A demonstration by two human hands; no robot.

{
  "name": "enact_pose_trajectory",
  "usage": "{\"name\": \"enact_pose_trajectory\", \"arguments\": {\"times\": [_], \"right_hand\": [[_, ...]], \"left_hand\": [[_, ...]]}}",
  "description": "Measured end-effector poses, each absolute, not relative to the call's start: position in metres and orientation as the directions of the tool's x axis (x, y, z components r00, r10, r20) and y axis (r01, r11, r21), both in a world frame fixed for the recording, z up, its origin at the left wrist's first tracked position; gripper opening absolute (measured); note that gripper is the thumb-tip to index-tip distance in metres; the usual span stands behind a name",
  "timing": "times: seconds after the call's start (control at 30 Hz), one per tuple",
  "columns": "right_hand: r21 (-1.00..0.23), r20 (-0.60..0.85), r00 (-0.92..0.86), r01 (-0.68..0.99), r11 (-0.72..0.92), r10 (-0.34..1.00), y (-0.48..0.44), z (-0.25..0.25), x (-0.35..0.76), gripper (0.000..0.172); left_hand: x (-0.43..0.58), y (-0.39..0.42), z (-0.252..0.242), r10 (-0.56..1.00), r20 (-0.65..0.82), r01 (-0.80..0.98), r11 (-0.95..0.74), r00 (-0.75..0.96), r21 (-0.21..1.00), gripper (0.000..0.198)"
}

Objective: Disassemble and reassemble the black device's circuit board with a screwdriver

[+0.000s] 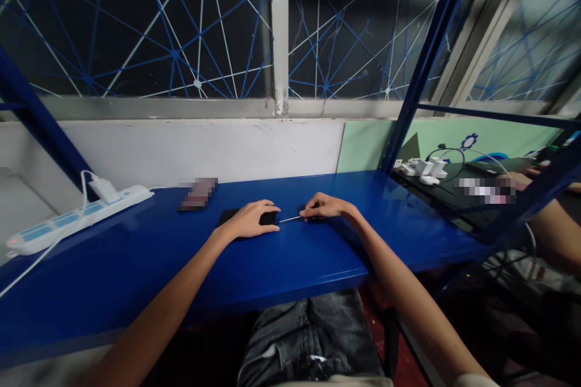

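A flat black rectangular object (269,218) lies on the blue table (290,272). My left hand (247,219) rests over it, with fingers and thumb gripping its two long sides near the right end. What kind of object it is does not show clearly. In my right hand (324,205), the closed fingers pinch a thin metal rod (290,219). The rod points left, and its tip is at or very close to the right end of the black object. Something dark shows beneath my right hand, but I cannot make out whether it is a handle or shadow.
A pixelated flat item (198,195) lies behind my left hand. The white power strip (82,217) with a plugged-in charger and cable is at the left. A blue metal frame (424,60) rises at the right. Beyond it, another person's arm (556,224) reaches over a dark table with chargers (431,167).
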State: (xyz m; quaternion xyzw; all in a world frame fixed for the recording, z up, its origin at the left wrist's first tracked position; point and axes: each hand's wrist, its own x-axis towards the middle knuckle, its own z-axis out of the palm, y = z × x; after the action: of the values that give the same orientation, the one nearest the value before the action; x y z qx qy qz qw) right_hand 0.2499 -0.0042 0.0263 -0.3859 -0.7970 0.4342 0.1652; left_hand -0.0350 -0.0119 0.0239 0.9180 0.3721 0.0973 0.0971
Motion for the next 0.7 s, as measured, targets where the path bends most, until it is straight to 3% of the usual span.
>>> {"name": "enact_pose_trajectory", "arguments": {"times": [0.13,0.3,0.7], "right_hand": [[-0.826,-0.051,-0.657,0.451,0.338,0.753,-0.0021,0.0231,0.2472,0.042],[-0.878,-0.102,-0.655,0.413,0.242,0.749,-0.0027,0.0227,0.2475,0.043],[-0.858,-0.107,-0.627,0.45,0.247,0.772,-0.0069,0.027,0.2451,0.044]], "left_hand": [[-0.035,-0.0113,0.0234,0.7,0.105,0.663,-0.706,0.706,0.249,0.062],[-0.0353,-0.0111,0.0231,0.693,0.117,0.656,-0.715,0.712,0.241,0.06],[-0.035,-0.0118,0.024,0.694,0.109,0.658,-0.712,0.711,0.245,0.06]]}}
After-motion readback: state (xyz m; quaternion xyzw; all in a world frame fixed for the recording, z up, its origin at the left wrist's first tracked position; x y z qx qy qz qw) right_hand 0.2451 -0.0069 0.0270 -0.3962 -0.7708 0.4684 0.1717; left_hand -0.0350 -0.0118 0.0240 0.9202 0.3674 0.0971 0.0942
